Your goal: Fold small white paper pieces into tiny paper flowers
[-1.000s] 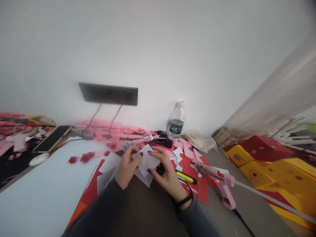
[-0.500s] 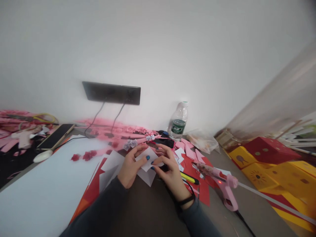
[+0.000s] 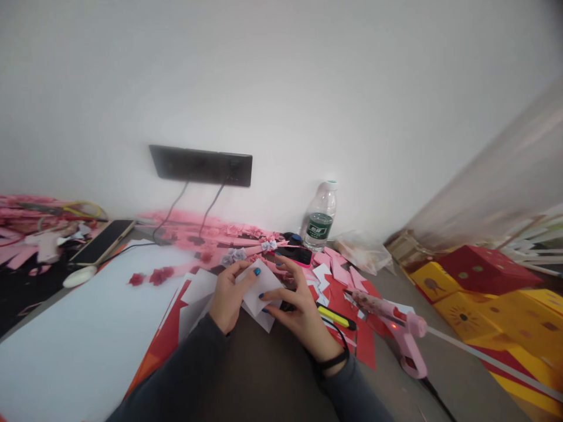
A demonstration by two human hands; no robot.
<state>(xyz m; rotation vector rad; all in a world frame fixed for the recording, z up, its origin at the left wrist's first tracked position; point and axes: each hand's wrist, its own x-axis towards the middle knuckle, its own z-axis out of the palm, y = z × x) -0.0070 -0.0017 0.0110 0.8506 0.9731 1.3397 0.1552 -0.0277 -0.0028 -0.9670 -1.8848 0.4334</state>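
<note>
Above the table's near middle I hold a small piece of white paper, with what looks like a folded flap hanging at its lower edge. My left hand pinches its left side, thumb on top and fingers behind. On the right side, my right hand touches the lower edge with thumb and index finger, the other fingers raised over the sheet. Close to the left hand lie more white paper squares. Beyond the hands are paper flowers, lilac and pink, on sticks.
A pink glue gun with a lit red light lies at the right, near a yellow cutter on red paper. Behind stand a water bottle and a phone. Large white sheets lie left; yellow boxes stand right.
My left thumb has shifted up and left on the paper. My right thumb and index finger have slid left along its lower edge. The view has moved slightly.
</note>
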